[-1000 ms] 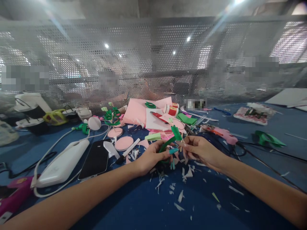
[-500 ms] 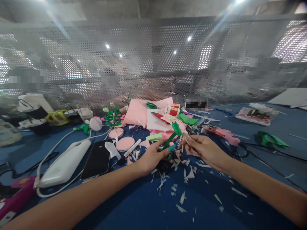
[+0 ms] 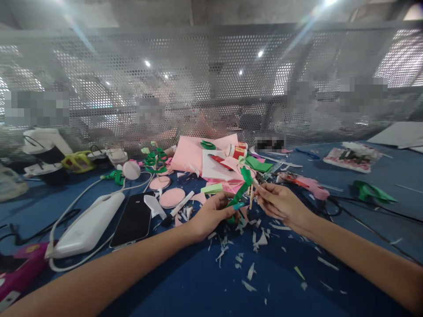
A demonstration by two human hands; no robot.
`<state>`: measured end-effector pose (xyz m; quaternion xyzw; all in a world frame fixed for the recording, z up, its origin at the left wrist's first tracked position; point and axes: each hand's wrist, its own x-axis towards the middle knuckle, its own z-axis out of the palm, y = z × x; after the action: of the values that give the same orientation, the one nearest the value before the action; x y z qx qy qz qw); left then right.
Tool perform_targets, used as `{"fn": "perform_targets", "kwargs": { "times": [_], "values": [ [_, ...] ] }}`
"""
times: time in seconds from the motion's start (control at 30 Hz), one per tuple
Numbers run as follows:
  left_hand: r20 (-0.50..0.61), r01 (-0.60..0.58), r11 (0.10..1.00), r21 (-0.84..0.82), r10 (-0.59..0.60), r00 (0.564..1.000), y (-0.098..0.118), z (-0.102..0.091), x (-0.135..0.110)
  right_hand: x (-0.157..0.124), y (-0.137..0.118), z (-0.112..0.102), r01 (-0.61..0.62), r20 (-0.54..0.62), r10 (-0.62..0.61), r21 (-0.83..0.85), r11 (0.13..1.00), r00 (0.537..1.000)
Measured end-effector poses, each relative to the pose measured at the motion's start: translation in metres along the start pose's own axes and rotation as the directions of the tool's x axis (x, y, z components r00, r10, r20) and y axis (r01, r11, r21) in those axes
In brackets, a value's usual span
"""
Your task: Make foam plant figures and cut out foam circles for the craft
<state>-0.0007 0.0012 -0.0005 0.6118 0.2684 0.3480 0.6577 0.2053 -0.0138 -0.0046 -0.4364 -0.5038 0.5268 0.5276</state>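
While our left hand's [image 3: 211, 215] fingers pinch a green strip [image 3: 246, 176] above the tabletop [image 3: 178, 281], our right hand [image 3: 280, 202] curls its fingers beside it; we cannot tell what they grasp. We cannot read the jar's [image 3: 235, 152] red label; the left edge cuts off a purple tool [image 3: 28, 270].

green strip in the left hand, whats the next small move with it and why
I'd probably draw the green strip snugly against the thin pale stick: the left hand pinches the strip lower down, its upper part rises beside the stick, and the right hand is close by. Whether it's already stuck there, I can't tell.
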Motion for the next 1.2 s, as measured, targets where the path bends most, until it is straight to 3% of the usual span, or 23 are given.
{"fn": "perform_targets", "kwargs": {
  "times": [0.3, 0.43, 0.67, 0.83, 1.03, 1.2],
  "values": [
    [0.049, 0.006, 1.0, -0.003, -0.005, 0.999, -0.0012, -0.0014, -0.0005, -0.0049, -0.0088, 0.0061, 0.034, 0.032, -0.032, -0.056, 0.998, 0.999],
    [0.035, -0.006, 1.0, -0.018, 0.007, 0.999, -0.0006, -0.0005, -0.0011, -0.003, -0.0059, 0.0027, 0.015, 0.097, -0.004, -0.117, 0.993, 0.995],
    [0.008, -0.009, 0.999, -0.048, 0.01, 1.0, 0.0038, 0.003, -0.0024, -0.0035, -0.0066, 0.002, -0.066, 0.078, 0.077, -0.132, 0.989, 0.994],
    [0.01, -0.005, 0.999, -0.041, 0.006, 1.0, 0.0028, 0.0013, -0.0027, -0.0036, -0.0039, 0.0034, 0.041, 0.117, -0.011, -0.257, 0.966, 0.993],
    [0.048, 0.003, 0.997, -0.073, 0.001, 0.999, -0.0008, -0.0017, -0.0016, -0.0045, -0.0059, 0.0069, 0.041, 0.17, -0.002, -0.227, 0.973, 0.985],
    [-0.084, 0.007, 0.997, -0.073, -0.013, 0.996, -0.0054, -0.002, 0.0006, -0.0076, -0.01, 0.0095, 0.017, 0.209, 0.035, -0.24, 0.971, 0.977]
  ]
}}
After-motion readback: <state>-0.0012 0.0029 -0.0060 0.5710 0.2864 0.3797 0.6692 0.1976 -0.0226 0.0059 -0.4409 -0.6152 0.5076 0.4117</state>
